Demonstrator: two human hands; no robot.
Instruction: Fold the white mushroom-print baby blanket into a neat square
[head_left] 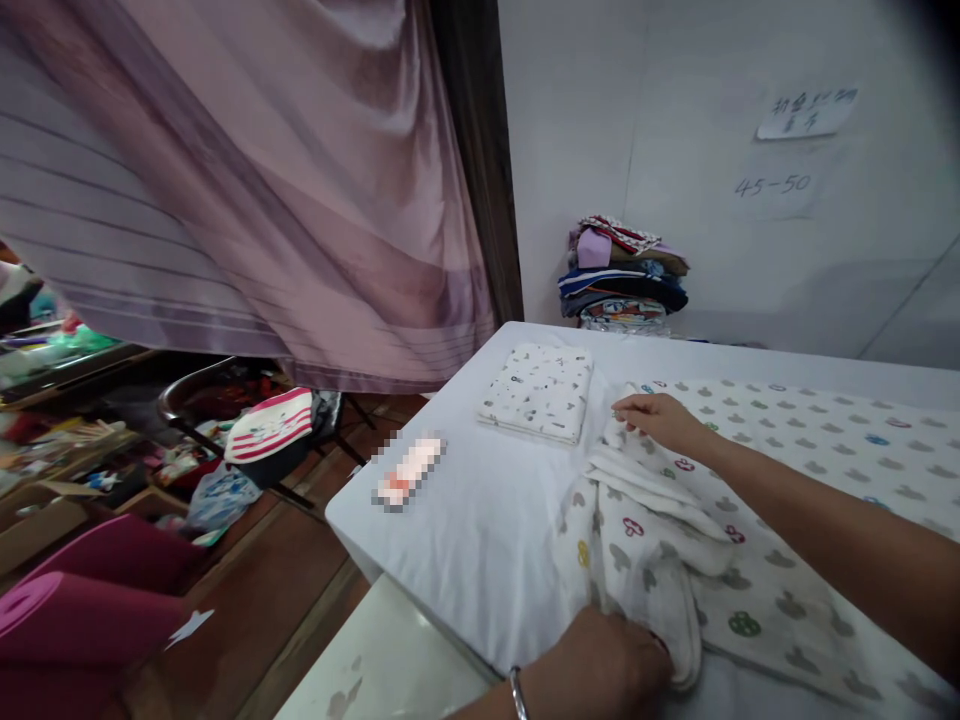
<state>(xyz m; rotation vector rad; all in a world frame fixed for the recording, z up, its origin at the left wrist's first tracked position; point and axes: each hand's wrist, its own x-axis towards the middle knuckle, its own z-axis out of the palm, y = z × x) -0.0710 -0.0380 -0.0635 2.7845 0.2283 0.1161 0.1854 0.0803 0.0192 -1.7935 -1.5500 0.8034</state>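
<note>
A white cotton blanket (pixel 795 600), printed with grey shapes and small coloured motifs, lies spread over the right side of the white-covered table (pixel 480 540). Its left end is bunched and partly turned over. My right hand (pixel 652 415) reaches across from the right, thumb and fingers pinching the far left corner of the blanket. At the near edge, my left hand (pixel 600 660), with a silver bangle at the wrist, has its fingers closed on the blanket; the fingertips are partly hidden. Beyond the bunched end, a folded white printed cloth (pixel 536 390) lies flat.
A blurred-out pinkish item (pixel 409 472) lies near the table's left edge. Stacked folded fabrics (pixel 624 275) stand by the wall behind. A pink curtain (pixel 352 200) hangs at left, above a chair (pixel 277 450) holding a striped cloth. A pink rolled mat (pixel 90 620) sits lower left.
</note>
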